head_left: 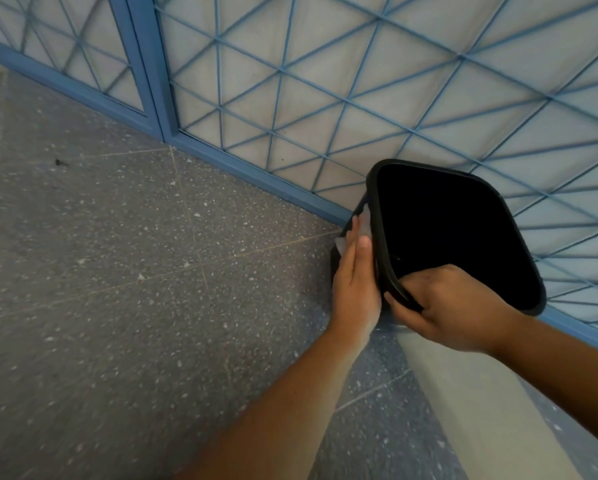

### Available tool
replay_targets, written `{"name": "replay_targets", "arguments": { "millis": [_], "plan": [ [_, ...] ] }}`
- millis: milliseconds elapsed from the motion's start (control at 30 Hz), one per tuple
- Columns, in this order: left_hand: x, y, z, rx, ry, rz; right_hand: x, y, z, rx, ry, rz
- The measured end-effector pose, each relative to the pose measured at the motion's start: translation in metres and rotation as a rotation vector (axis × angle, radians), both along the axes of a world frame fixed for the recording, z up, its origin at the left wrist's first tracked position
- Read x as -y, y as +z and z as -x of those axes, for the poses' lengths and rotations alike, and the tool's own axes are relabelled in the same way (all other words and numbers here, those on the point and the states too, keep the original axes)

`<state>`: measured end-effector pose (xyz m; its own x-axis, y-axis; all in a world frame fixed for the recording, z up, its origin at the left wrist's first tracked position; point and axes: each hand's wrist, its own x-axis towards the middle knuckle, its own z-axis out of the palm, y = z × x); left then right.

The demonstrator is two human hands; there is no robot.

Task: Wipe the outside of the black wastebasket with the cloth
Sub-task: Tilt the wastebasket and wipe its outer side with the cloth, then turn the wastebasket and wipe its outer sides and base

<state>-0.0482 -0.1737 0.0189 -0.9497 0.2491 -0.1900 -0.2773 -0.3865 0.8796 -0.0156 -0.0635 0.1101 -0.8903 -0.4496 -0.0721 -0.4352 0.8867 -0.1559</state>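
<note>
The wiping step is in hand. The wastebasket [463,233] stands on the floor [117,271], close to the blue grille [325,81] at the floor's far edge, with its dark opening turned up toward the camera. The left hand [356,282] lies flat with straight fingers on the outer left wall of the wastebasket and presses the cloth [342,242] against it; only a pale corner of the cloth shows past the fingertips. The right hand [453,306] is closed on the near rim, with the fingers curled over the edge, and so it steadies the wastebasket. I judge that only this left wall is being cleaned now, and how much of the outside is already done cannot be told. The next move calls for sliding the flat hand along the wall with even pressure, and then turning the wastebasket by the rim to bring another side to the cloth.
</note>
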Motion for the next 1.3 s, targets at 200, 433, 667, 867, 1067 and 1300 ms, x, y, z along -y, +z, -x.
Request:
{"name": "replay_targets", "arguments": {
  "millis": [200,433,667,867,1067,1300],
  "plan": [
    [-0.011,-0.005,0.067,0.067,-0.078,0.065,0.003,0.0,0.005,0.009,-0.044,-0.033],
    [0.02,-0.073,0.04,0.397,-0.195,0.293,0.005,0.003,0.004,0.067,-0.098,-0.075],
    [0.057,-0.05,0.073,0.421,-0.011,0.201,0.034,0.001,0.012,0.019,-0.355,-0.125],
    [0.077,-0.012,0.09,0.284,0.038,0.181,0.06,0.006,0.052,-0.105,-0.629,-0.134],
    [0.087,-0.02,0.075,0.225,-0.03,0.188,0.07,0.004,0.107,-0.038,-0.856,-0.074],
    [0.094,-0.029,0.071,0.213,-0.065,0.201,0.062,0.0,0.137,0.097,-0.956,0.134]
  ]
}}
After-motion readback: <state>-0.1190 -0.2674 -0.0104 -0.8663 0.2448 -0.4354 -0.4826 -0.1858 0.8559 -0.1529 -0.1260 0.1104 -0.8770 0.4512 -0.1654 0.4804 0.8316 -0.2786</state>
